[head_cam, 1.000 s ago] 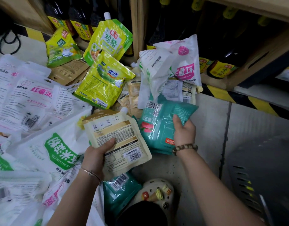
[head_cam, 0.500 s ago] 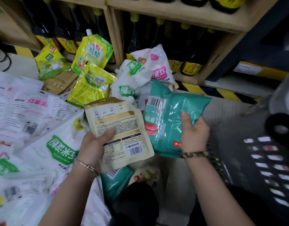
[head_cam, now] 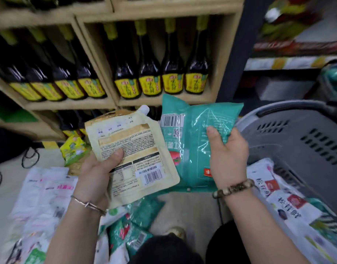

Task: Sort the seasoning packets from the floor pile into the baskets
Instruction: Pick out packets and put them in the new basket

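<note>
Two hands each gripped one packet: the left hand (head_cam: 96,171) clasped a beige spouted pouch (head_cam: 133,155), the right hand (head_cam: 227,157) a teal packet (head_cam: 194,130).

My left hand (head_cam: 96,174) grips a beige pouch (head_cam: 133,153), my right hand (head_cam: 227,159) a teal packet (head_cam: 194,130), beside a grey basket (head_cam: 297,134), before shelved bottles (head_cam: 150,73).

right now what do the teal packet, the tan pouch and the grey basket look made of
Teal packet: glossy plastic film, going by its bright creases and glare. Tan pouch: likely matte laminated film with a white plastic spout; it shows no shine and lies flat. Grey basket: apparently rigid moulded plastic, judging by its smooth rim and slotted vents.
</note>
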